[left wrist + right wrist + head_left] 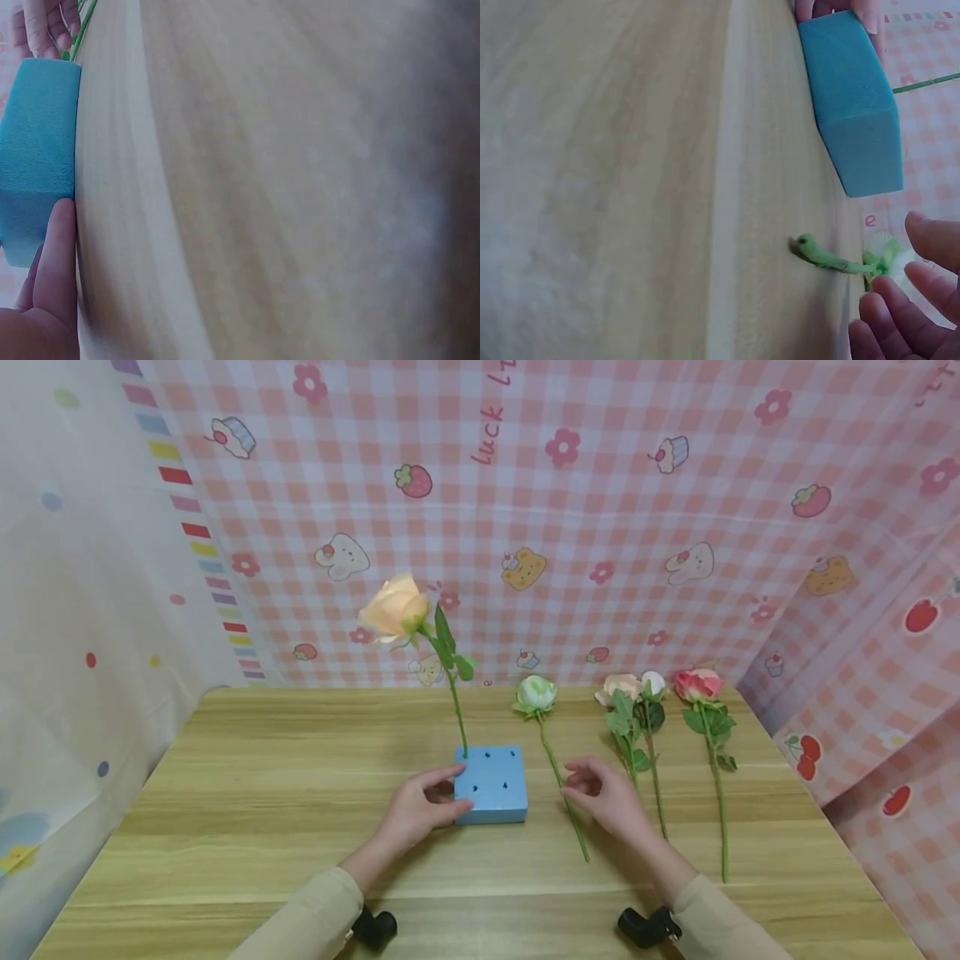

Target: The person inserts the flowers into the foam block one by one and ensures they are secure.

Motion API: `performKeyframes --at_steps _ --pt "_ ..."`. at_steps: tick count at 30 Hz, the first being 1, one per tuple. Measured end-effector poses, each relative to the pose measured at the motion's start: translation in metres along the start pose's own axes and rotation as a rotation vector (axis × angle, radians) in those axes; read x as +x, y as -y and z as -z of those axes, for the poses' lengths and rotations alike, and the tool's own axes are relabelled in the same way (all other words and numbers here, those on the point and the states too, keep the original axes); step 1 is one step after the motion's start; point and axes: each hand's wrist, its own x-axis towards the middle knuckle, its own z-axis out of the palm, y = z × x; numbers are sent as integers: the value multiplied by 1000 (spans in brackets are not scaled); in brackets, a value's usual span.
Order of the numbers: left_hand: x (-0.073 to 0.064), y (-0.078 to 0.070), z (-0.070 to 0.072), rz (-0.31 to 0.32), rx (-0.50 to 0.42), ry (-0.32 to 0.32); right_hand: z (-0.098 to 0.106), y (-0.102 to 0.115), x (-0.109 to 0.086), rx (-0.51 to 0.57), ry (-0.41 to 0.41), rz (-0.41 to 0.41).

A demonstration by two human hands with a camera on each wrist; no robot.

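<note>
**Left hand (412, 810) on the blue block (497, 781), right hand (611, 797) by the pale-green flower (536, 695)**

Head view: the block sits mid-worktop (300, 760), a peach rose (395, 608) standing tilted in its back-left hole; the left fingers are clamped on its left side. The right fingers, slightly apart, are at the flower's stem; contact is unclear. A pink rose (699, 683) lies farther right.

Left wrist view: the thumb touches the block.

Right wrist view: thumb and fingers stand apart, near the stem.

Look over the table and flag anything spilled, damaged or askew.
Nothing stands out as spilled or damaged. Only the peach rose looks slightly askew: stuck in the back left corner of the blue block, it leans left instead of standing upright.
</note>
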Motion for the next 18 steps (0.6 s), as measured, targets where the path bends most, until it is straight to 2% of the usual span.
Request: performKeyframes --at_steps 7,18 --pt "0 0 0 -8 3 6 -1 -4 -2 -28 8 -35" --pt "0 2 1 -12 5 12 -3 -9 -4 -8 29 -68"
